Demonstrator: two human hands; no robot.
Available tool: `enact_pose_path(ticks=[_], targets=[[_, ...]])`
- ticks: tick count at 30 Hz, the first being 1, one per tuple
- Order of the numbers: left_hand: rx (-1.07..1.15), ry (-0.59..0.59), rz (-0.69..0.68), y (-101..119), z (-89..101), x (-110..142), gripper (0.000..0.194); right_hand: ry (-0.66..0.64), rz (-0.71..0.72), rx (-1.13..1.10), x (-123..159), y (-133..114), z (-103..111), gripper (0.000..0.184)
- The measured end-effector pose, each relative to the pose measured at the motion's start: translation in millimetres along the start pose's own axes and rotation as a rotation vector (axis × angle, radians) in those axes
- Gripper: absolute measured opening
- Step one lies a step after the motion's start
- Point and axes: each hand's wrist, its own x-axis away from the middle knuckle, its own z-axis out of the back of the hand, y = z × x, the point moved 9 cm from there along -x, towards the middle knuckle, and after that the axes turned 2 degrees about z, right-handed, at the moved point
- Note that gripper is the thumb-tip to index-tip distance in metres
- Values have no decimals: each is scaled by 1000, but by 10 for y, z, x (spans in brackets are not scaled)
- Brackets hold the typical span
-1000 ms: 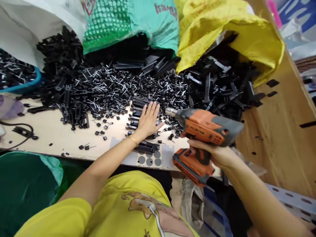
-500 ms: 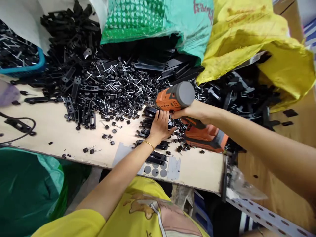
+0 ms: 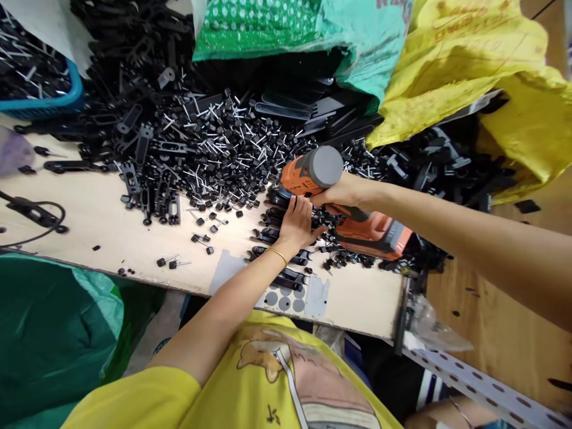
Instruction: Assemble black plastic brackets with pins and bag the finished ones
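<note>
My right hand [image 3: 342,192] is wrapped around the grip of an orange and black cordless drill [image 3: 297,174], its round grey rear end facing up toward me. The drill's tip points down and away at the row of black plastic parts; its bit is hidden. Just below the drill, my left hand [image 3: 298,221] steadies a black plastic part [image 3: 279,195], fingers over it and thumb out to the right. More long black parts [image 3: 290,279] lie side by side in a row under my left wrist and toward the table's front edge.
Behind the row spreads a heap of black-headed screws [image 3: 232,149]. Black plastic pieces [image 3: 143,143] pile up at left, near a blue basket [image 3: 74,89]. Green [image 3: 263,30] and yellow bags [image 3: 429,77] stand behind. Another person's arm [image 3: 447,411] shows at bottom right.
The view has shifted slightly. The drill stays over the same end of the row, still in my right hand, and my left hand stays just below it.
</note>
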Motion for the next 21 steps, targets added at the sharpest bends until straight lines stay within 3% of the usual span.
enact_pose_path(ticks=[8, 15, 21], targets=[[236, 82, 1, -27, -117, 2, 54, -128, -140, 54, 569, 38, -130, 16], [247, 90, 54, -16, -252, 26, 35, -139, -185, 160, 477, 136, -272, 16], [281, 44, 93, -13, -221, -2, 35, -96, -145, 185, 408, 168, -310, 13]])
